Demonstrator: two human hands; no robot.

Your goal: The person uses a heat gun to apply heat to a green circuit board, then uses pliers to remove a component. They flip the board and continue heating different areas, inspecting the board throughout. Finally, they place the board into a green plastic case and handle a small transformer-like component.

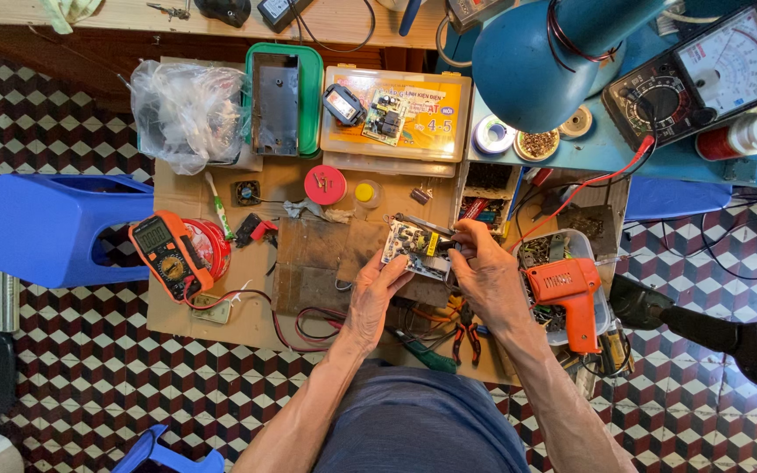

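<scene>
A small circuit board (413, 245) with yellow and dark parts is held up over the brown work board (317, 254). My left hand (375, 293) supports it from below and the left, thumb against its edge. At the board's right edge, my right hand (484, 271) pinches it with the fingertips. Both forearms reach in from the bottom of the view.
An orange multimeter (168, 254) lies at the left and an orange soldering gun (571, 293) in a box at the right. Pliers (466, 328) lie under my hands. A blue lamp (545, 57), an analog meter (711, 70), parts boxes (396, 114) and a blue stool (54, 228) surround the board.
</scene>
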